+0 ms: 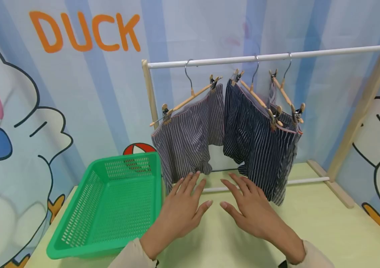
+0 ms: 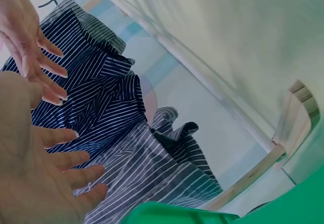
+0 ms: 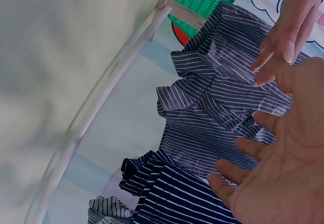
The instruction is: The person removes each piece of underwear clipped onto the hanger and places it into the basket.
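Both hands hover empty over the table in front of the hanging clothes, palms down and fingers spread. My left hand (image 1: 181, 208) is nearest the grey striped shorts (image 1: 190, 137), which hang from a clip hanger (image 1: 191, 97). My right hand (image 1: 251, 210) is close before the navy striped shorts (image 1: 260, 137), clipped to a second hanger (image 1: 253, 95). Behind these, a third striped garment (image 1: 282, 193) hangs from another hanger (image 1: 284, 93), mostly hidden. In the left wrist view the left fingers (image 2: 83, 176) overlap the shorts; the right wrist view shows the right fingers (image 3: 238, 171) likewise.
A white rail (image 1: 216, 60) on wooden posts (image 1: 360, 111) carries the hangers; its lower bar (image 1: 307, 181) runs close above the pale yellow table (image 1: 327, 223). At the left sits a green plastic basket (image 1: 123, 208) with nothing in it. A printed cartoon curtain (image 1: 109, 85) stands behind.
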Demonstrator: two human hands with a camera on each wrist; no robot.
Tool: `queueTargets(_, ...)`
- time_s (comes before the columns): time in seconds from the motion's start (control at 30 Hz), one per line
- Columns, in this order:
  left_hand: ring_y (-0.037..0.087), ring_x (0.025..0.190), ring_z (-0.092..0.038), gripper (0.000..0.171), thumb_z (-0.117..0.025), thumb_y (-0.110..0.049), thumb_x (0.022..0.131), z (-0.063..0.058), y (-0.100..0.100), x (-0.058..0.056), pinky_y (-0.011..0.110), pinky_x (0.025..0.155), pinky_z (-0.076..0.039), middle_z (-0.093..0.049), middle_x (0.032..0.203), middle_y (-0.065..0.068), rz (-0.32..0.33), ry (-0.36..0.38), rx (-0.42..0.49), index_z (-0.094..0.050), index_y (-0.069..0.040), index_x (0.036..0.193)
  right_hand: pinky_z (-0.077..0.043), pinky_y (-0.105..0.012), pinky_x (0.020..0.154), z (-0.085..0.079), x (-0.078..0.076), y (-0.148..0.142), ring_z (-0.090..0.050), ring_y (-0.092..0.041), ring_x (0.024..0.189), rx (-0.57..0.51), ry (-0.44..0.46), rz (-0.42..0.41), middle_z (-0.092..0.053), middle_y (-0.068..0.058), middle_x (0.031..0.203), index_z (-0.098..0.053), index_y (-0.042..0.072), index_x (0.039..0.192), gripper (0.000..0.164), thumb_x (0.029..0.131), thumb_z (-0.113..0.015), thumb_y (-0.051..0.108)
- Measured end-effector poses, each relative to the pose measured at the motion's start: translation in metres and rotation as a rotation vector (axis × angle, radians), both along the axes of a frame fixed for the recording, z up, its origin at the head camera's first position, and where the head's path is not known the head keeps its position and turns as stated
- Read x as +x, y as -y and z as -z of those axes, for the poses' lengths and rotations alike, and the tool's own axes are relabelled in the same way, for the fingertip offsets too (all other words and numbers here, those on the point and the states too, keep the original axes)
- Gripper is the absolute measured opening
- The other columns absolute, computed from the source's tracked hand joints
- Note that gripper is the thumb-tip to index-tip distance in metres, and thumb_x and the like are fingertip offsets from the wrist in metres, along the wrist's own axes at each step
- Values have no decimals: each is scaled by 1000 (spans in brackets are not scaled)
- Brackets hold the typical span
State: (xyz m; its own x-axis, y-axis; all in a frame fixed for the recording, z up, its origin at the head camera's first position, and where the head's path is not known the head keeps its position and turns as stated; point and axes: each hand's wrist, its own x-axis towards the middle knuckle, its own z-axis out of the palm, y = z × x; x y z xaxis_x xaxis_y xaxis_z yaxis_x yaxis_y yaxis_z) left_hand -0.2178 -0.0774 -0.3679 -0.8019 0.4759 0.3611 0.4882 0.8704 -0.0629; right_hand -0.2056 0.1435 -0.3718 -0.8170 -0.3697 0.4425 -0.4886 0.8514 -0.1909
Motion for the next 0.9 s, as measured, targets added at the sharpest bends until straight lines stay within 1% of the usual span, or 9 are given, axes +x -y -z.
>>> queueTargets(0.17, 25, 149, -29, 62, -27, -54, 103, -2, -3, -2, 46, 118, -30, -28, 161, 6, 9, -3, 29, -36, -16, 151, -38, -67, 100, 0, -1, -1, -40, -40, 137, -8, 6, 4, -37, -9, 155, -39, 23, 150, 55, 100, -50, 45)
queueTargets(0.37, 24, 147, -33, 61, -27, -55, 103, -4, -2, -2, 45, 116, -34, -32, 159, 6, -1, -63, 30, -39, -16, 150, -39, -66, 99, 1, -6, 2, -40, -41, 136, -15, 1, -8, -37, -10, 155, -40, 21, 149, 56, 100, -50, 45)
queueTargets(0.57, 25, 144, -38, 59, -31, -52, 103, -9, 3, -3, 44, 113, -38, -36, 157, 7, 8, -123, 51, -44, -13, 146, -40, -65, 97, 4, -9, 6, -41, -40, 136, -42, -1, -21, -39, -10, 153, -42, 20, 147, 55, 99, -53, 44)
queueTargets(0.77, 27, 142, -39, 57, -36, -49, 103, -16, 6, -3, 46, 111, -40, -38, 155, 8, 12, -145, 70, -46, -12, 144, -42, -64, 94, 8, -8, 9, -41, -39, 135, -61, 6, -30, -40, -9, 153, -43, 21, 147, 54, 99, -53, 45)
queueTargets(0.9, 28, 140, -41, 56, -36, -48, 104, -19, 8, -3, 47, 110, -41, -39, 154, 9, 19, -166, 87, -46, -11, 144, -41, -64, 97, 9, -5, 10, -42, -39, 135, -76, 5, -33, -40, -8, 153, -43, 21, 146, 53, 99, -52, 45)
